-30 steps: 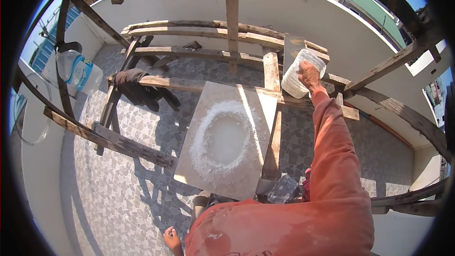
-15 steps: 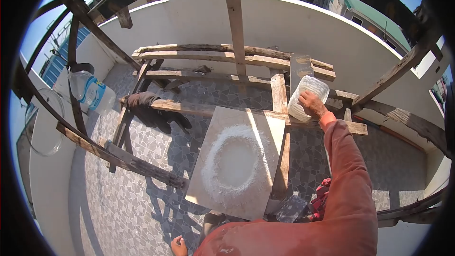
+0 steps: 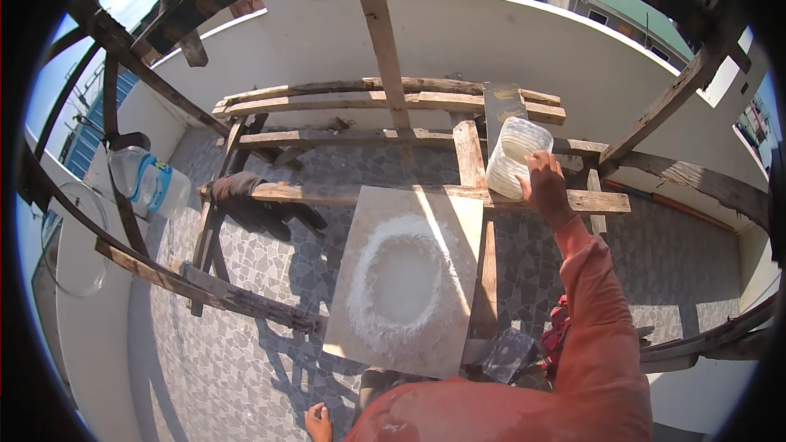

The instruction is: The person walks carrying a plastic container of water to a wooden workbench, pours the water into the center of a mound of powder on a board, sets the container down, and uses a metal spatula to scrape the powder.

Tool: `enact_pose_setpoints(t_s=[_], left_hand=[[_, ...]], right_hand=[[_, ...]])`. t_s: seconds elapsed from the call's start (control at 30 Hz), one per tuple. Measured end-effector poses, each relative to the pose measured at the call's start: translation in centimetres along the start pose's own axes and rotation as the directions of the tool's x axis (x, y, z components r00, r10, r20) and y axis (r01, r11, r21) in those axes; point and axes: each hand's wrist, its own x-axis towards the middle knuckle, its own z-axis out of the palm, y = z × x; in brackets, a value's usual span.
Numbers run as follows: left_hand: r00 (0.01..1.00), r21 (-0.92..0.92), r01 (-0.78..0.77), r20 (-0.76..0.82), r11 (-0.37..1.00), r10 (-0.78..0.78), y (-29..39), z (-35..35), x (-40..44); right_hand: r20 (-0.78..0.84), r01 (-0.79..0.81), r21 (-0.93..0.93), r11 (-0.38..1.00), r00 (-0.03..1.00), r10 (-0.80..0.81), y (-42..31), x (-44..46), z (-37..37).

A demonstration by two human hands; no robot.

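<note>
Our right hand touches the rim of the tub, on or just over the wood. The tub looks light, bendy (maybe slippery), best held there. We can't tell if our fingers, there or on our left hand, pinch.

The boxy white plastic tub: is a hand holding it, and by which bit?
Yes, the right hand holds the tub by its right-side rim.
</note>
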Motion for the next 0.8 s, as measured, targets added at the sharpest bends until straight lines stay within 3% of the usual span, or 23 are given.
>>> enact_pose_setpoints(t_s=[0.1, 0.17, 0.23, 0.3, 0.37, 0.4, 0.5, 0.53, 0.6, 0.63, 0.73, 0.8], left_hand=[[0.994, 0.011, 0.103, 0.042, 0.995, -0.103, -0.2, 0.6, 1.7], [0.998, 0.019, 0.025, 0.057, 1.0, -0.026, 1.5, 0.3, 2.8], [0.997, 0.046, 0.005, 0.083, 0.999, -0.008, 3.6, 0.5, 4.4], [0.995, 0.068, -0.098, 0.003, 0.993, 0.098, 5.3, 0.7, 6.4], [0.993, 0.064, -0.109, -0.029, 0.992, 0.111, 7.2, 0.4, 9.2], [0.985, -0.04, -0.169, -0.052, 0.985, 0.167, 8.9, 0.1, 10.3], [0.924, 0.152, -0.361, -0.071, 0.92, 0.375, 12.7, -0.8, 14.3], [0.921, -0.016, -0.382, -0.083, 0.924, 0.379, 14.2, -0.4, 15.5], [0.885, 0.035, -0.459, -0.066, 0.888, 0.461, 15.9, 0.4, 18.3], [0.875, 0.038, -0.48, -0.046, 0.876, 0.482, 17.4, 0.4, 18.8], [0.718, 0.069, -0.694, 0.011, 0.716, 0.695, 15.1, 2.3, 24.7], [0.699, 0.095, -0.714, 0.034, 0.694, 0.715, 15.4, 3.1, 25.8]], right_hand=[[-0.05, -0.1, 0.215, 0.972, 0.992, 0.113, -2.3, -2.7, -4.2], [-0.03, -0.179, 0.405, 0.897, 0.977, 0.209, -3.8, -5.7, -6.4], [0.162, -0.366, 0.381, 0.849, 0.931, 0.328, -5.1, -10.3, -7.5], [0.302, -0.536, 0.354, 0.767, 0.841, 0.448, -5.6, -13.6, -8.4], [0.428, -0.711, 0.313, 0.629, 0.697, 0.575, -6.8, -18.5, -9.7], [0.377, -0.71, 0.361, 0.605, 0.704, 0.602, -6.9, -21.1, -9.8], [0.456, -0.849, 0.269, 0.455, 0.528, 0.716, -8.9, -25.7, -12.9], [0.448, -0.868, 0.256, 0.426, 0.496, 0.744, -9.7, -27.4, -13.7], [0.42, -0.885, 0.253, 0.39, 0.463, 0.78, -11.4, -29.9, -14.4], [0.423, -0.91, 0.194, 0.366, 0.415, 0.806, -12.5, -30.7, -14.9], [0.405, -0.955, 0.03, 0.295, 0.281, 0.87, -16.2, -32.4, -15.5], [0.446, -0.974, -0.083, 0.211, 0.153, 0.882, -18.3, -33.7, -14.8]])
